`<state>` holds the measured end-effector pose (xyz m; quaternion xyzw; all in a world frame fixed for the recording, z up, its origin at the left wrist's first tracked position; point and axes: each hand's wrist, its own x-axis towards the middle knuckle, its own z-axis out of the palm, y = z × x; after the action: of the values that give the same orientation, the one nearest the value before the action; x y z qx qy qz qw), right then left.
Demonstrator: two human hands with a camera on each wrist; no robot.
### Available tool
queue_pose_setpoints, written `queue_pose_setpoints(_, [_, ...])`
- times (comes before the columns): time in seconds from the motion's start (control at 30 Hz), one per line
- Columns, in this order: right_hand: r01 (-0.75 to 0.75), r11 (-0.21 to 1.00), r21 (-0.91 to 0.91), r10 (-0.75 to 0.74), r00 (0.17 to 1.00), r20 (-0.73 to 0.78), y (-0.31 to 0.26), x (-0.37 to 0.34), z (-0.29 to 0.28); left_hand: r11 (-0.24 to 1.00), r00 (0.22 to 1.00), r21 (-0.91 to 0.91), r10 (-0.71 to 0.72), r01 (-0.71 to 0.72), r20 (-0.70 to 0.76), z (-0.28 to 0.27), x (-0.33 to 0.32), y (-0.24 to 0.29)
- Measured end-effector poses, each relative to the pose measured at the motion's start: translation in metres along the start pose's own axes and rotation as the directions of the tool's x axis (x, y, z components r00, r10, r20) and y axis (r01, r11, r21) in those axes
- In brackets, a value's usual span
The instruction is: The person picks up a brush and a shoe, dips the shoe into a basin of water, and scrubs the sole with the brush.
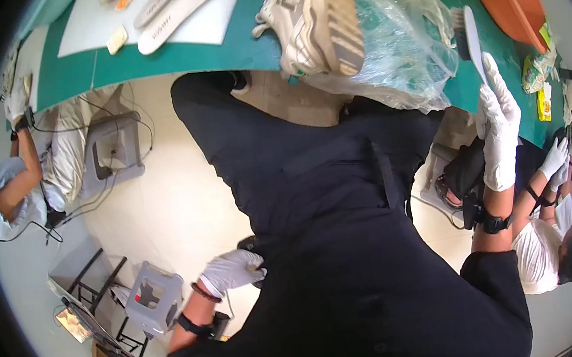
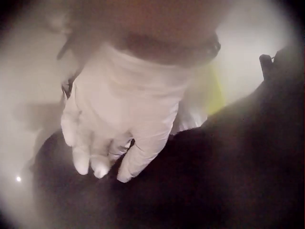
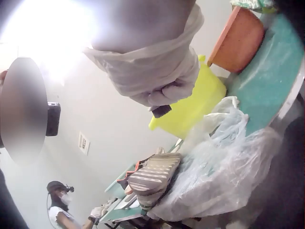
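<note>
My gloved right hand [image 1: 500,123] holds a brush [image 1: 472,35] by its pale handle, over the right part of the green table. The bristles face left in the head view; their dark end shows below the curled fingers in the right wrist view. Left of the brush, a beige sneaker [image 1: 298,22] lies with its striped sole [image 3: 155,174] turned toward a crumpled clear plastic bag [image 1: 396,37]. My gloved left hand [image 1: 233,272] is down at my side against black clothing [image 2: 214,162], its fingers loosely bent with nothing seen between them.
Two insoles [image 1: 177,17] lie on a white sheet at the table's far left. A yellow-green basin [image 3: 205,95] and an orange basin [image 1: 510,2] stand at the right. A yellow packet [image 1: 544,102] lies near the right edge. People sit on both sides; a grey stool [image 1: 154,298] stands behind left.
</note>
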<state>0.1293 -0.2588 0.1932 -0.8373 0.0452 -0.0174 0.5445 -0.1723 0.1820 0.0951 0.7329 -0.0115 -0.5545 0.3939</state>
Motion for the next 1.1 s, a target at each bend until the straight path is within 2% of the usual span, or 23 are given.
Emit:
queue_pose_setpoints(0.07, [0.042, 0.996, 0.081, -0.044, 0.999, 0.032, 0.007, 0.01, -0.005, 0.988, 0.992, 0.096, -0.124, 0.124, -0.003, 0.011, -0.001, 0.013])
queue_pose_setpoints(0.13, [0.118, 0.991, 0.057, -0.121, 0.99, 0.065, -0.001, 0.015, -0.003, 0.963, 0.986, 0.214, -0.154, 0.166, -0.071, 0.018, -0.01, 0.03])
queue_pose_setpoints(0.2, [0.132, 0.983, 0.13, -0.142, 0.987, 0.075, -0.002, 0.019, -0.002, 0.931, 0.98, 0.307, -0.177, 0.196, -0.089, 0.024, -0.012, 0.041])
queue_pose_setpoints(0.27, [0.173, 0.967, 0.188, -0.194, 0.976, 0.101, -0.001, 0.02, -0.004, 0.867, 0.951, 0.431, -0.302, 0.248, 0.059, 0.036, 0.004, 0.02])
queue_pose_setpoints(0.3, [0.155, 0.977, 0.149, -0.171, 0.98, 0.099, -0.007, 0.018, -0.005, 0.861, 0.941, 0.442, -0.325, 0.253, 0.096, 0.04, 0.008, 0.013])
queue_pose_setpoints(0.37, [0.059, 0.988, 0.145, -0.07, 0.995, 0.068, -0.017, 0.006, -0.004, 0.867, 0.934, 0.43, -0.335, 0.253, 0.126, 0.048, 0.012, 0.001])
queue_pose_setpoints(0.47, [0.072, 0.985, 0.158, -0.082, 0.995, 0.059, -0.006, 0.007, -0.01, 0.873, 0.926, 0.41, -0.347, 0.262, 0.148, 0.056, 0.015, -0.009])
queue_pose_setpoints(0.53, [0.185, 0.97, 0.157, -0.196, 0.979, 0.058, 0.007, 0.019, -0.009, 0.878, 0.923, 0.396, -0.353, 0.269, 0.156, 0.064, 0.018, -0.014])
queue_pose_setpoints(0.6, [0.119, 0.969, 0.218, -0.153, 0.977, 0.147, 0.015, 0.035, -0.002, 0.881, 0.919, 0.384, -0.359, 0.276, 0.163, 0.072, 0.016, -0.019])
queue_pose_setpoints(0.7, [0.045, 0.966, 0.253, -0.094, 0.978, 0.186, 0.025, 0.067, 0.021, 0.894, 0.921, 0.344, -0.357, 0.288, 0.156, 0.082, 0.015, -0.025])
queue_pose_setpoints(0.83, [-0.06, 0.991, 0.117, 0.023, 0.955, 0.296, -0.007, 0.083, 0.038, 0.909, 0.925, 0.29, -0.35, 0.298, 0.145, 0.093, 0.012, -0.031])
queue_pose_setpoints(0.9, [-0.05, 0.993, 0.104, 0.014, 0.947, 0.321, -0.018, 0.086, 0.042, 0.912, 0.925, 0.275, -0.351, 0.303, 0.146, 0.095, 0.013, -0.033])
queue_pose_setpoints(1.03, [0.095, 0.978, 0.188, -0.151, 0.939, 0.308, -0.007, 0.096, 0.037, 0.917, 0.924, 0.252, -0.353, 0.31, 0.148, 0.095, 0.014, -0.039])
queue_pose_setpoints(1.1, [0.075, 0.977, 0.2, -0.131, 0.95, 0.283, 0.004, 0.095, 0.037, 0.92, 0.92, 0.235, -0.356, 0.315, 0.162, 0.096, 0.014, -0.041])
